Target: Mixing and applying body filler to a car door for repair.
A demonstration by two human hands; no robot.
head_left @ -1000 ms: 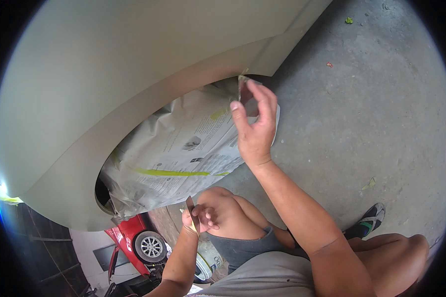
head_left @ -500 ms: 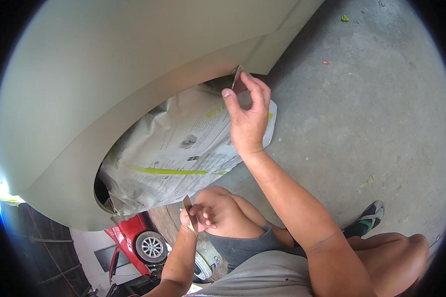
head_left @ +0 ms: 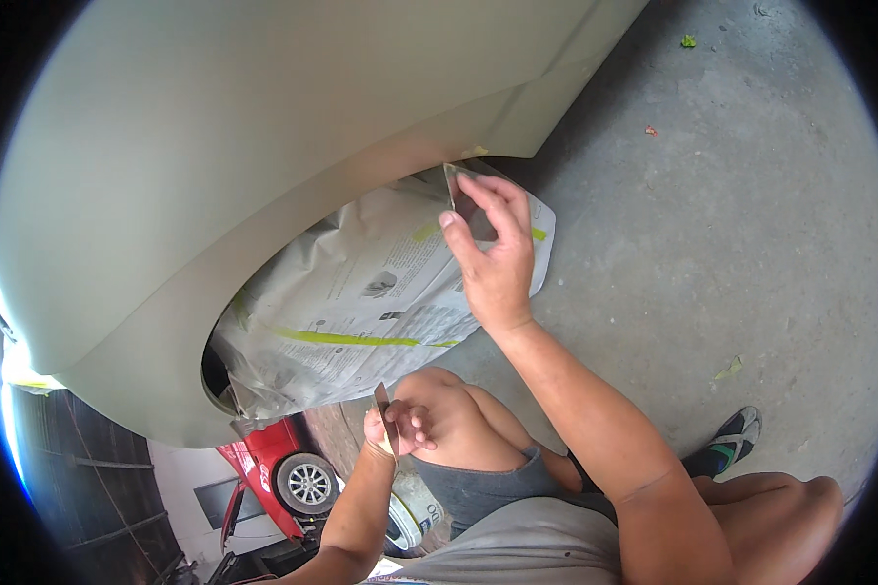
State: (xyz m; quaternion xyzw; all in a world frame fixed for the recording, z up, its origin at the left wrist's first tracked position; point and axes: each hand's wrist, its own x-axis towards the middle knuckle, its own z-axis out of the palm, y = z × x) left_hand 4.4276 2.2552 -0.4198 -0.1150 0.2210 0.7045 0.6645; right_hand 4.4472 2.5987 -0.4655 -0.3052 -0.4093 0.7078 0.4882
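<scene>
My right hand (head_left: 502, 263) grips a thin flat putty spreader (head_left: 469, 207) between thumb and fingers, just under the lower edge of a beige-grey car fender (head_left: 293, 107). The spreader's tip is close to the wheel-arch lip. A small pale yellowish smear (head_left: 475, 152) shows on that lip, near the fender's corner. Beside my bent knee, my left hand (head_left: 410, 431) holds a second flat spreader (head_left: 386, 414) upright, its fingers curled behind the blade. Some pale yellowish material (head_left: 387, 447) shows at this blade's lower end.
Printed masking paper (head_left: 361, 292) with green tape (head_left: 346, 338) covers the wheel opening. A white tub (head_left: 405, 522) stands by my left forearm. A red car (head_left: 268, 458) is behind at lower left. Concrete floor (head_left: 654, 253) stretches right, with small scraps on it.
My right hand has drawn the spreader down and slightly left, away from the fender lip, where the pale smear now shows. The whole view has shifted slightly; my left hand keeps its hold.
</scene>
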